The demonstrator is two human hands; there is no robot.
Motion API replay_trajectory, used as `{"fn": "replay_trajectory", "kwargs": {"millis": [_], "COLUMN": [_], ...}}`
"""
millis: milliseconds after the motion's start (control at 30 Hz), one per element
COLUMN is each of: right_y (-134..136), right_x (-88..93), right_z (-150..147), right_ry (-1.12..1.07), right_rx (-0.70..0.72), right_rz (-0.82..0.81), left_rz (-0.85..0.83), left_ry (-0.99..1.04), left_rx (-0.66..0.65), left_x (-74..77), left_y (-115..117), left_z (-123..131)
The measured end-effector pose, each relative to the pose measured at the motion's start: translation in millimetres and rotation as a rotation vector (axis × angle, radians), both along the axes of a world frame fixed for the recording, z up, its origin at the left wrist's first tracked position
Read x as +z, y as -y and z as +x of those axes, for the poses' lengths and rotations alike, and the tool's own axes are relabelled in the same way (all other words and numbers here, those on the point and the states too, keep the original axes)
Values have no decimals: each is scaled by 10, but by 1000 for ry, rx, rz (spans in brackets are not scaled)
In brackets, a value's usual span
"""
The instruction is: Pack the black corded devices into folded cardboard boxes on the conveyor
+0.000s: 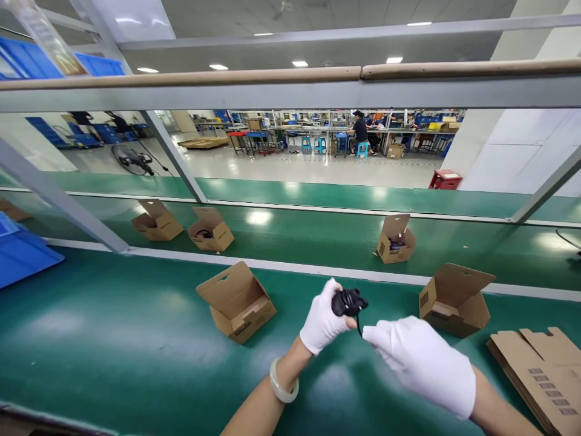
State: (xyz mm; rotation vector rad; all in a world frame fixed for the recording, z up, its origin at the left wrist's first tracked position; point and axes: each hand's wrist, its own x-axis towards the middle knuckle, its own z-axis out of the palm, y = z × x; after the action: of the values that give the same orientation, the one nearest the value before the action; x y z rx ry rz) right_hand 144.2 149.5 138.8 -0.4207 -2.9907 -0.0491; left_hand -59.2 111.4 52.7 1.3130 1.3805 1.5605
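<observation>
A bundled black cable (348,301) is gripped in my left hand (323,321), which wears a white glove and is raised over the green table (149,363). One strand hangs from the bundle to the gloved fingertips of my right hand (420,360), which are pinched on it. To the left of my hands an open cardboard box (245,321) stands with its lid up and its inside looks bare. Another open box (458,309) is to the right, beyond my right hand.
Flattened cardboard boxes (540,375) are stacked at the right edge. Behind a metal rail, open boxes (394,248) stand on a green surface, some with dark items inside. A blue bin (27,251) is at the left. Slanted metal posts (59,200) rise in front.
</observation>
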Motion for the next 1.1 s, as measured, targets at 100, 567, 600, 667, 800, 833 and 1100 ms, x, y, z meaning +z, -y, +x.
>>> {"fn": "replay_trajectory", "kwargs": {"millis": [100, 567, 600, 667, 800, 833, 1100], "right_y": [-249, -462, -554, -780, -1281, -1394, -1749], "right_x": [94, -156, -94, 24, 161, 153, -420], "right_z": [-38, 592, 725, 1000, 1383, 1412, 1139], "right_ry": [-160, -445, -453, -414, -33, 99, 476], "right_rx": [47, -410, -450, -486, -566, -593, -598], "right_rz": [-148, -578, -539, -410, -114, -76, -260], "left_rz": [-54, 44, 51, 35, -115, -150, -206], "left_ry": [-162, 196, 149, 63, -88, -109, -237], "left_rx": [-304, -214, -252, -337, -309, -284, -169], "left_x": [-7, 117, 94, -12, -390, -479, -744], "left_y": [42, -443, -561, -816, -1270, -1351, -1630], "left_z": [119, 904, 1009, 1213, 1588, 1673, 2092]}}
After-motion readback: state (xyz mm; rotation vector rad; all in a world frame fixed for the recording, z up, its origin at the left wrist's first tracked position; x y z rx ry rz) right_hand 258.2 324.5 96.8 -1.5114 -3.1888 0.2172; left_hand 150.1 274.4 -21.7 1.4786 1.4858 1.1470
